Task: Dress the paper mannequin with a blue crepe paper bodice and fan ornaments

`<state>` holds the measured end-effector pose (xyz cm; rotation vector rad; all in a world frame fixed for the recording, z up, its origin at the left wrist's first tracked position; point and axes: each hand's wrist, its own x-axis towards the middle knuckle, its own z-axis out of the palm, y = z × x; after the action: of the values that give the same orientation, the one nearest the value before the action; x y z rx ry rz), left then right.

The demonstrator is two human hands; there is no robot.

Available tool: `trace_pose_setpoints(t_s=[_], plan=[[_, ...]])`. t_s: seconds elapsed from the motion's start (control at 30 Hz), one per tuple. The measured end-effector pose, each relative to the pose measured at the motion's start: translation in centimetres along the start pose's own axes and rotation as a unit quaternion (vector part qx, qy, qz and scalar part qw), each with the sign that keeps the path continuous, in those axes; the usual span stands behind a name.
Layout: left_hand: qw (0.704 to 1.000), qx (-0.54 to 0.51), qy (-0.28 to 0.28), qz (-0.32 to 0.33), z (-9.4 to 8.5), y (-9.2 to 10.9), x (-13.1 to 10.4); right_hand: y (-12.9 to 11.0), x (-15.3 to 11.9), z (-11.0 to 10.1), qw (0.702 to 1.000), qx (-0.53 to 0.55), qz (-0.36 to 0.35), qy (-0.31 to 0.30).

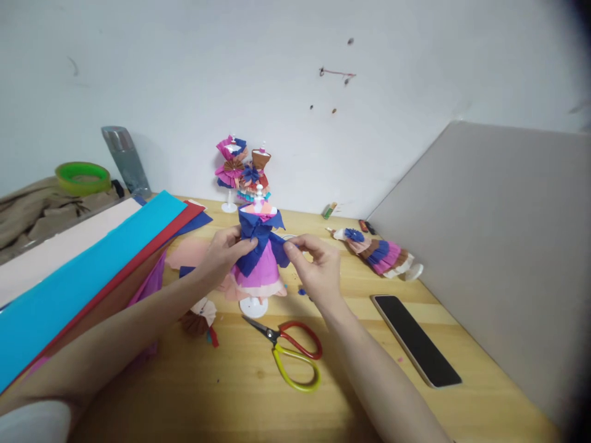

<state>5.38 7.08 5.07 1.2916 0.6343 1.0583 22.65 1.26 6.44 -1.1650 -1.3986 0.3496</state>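
Note:
A small white dress form stands upright on the table in front of me, dressed in a pink paper skirt with a pale peach hem. Dark blue crepe paper wraps its bodice and hangs over the skirt. With thumb and fingers, my left hand pinches the blue paper at the waist. On the other side, my right hand grips the end of a blue paper flap and holds it out from the waist. Scissors with one red and one yellow handle lie partly open just before the stand.
Crepe paper sheets in several colours lie at left, near green tape and a bottle. Two dressed forms stand by the wall. Right are a lying dressed form, a phone and a partition. Paper fans lie left of the scissors.

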Motion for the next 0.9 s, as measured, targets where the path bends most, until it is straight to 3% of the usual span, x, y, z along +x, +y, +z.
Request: trace_pose_setpoints(t_s=[0.17,0.3,0.6,0.9], plan=[[0.999,0.041,0.014,0.011,0.7,0.9,-0.2,-0.9,-0.4,0.3,1.0,-0.001,-0.021,0.018],[0.991,0.124,0.038,0.038,1.2,1.5,-0.5,-1.6,-0.8,0.9,1.0,0.027,-0.001,-0.003],[0.967,0.224,0.053,0.113,1.3,1.2,-0.7,-1.7,-1.2,1.4,0.998,0.058,-0.008,-0.019],[0.98,0.181,0.037,0.077,1.0,0.8,-0.5,-1.2,-1.0,1.3,0.997,0.063,0.029,-0.016]])
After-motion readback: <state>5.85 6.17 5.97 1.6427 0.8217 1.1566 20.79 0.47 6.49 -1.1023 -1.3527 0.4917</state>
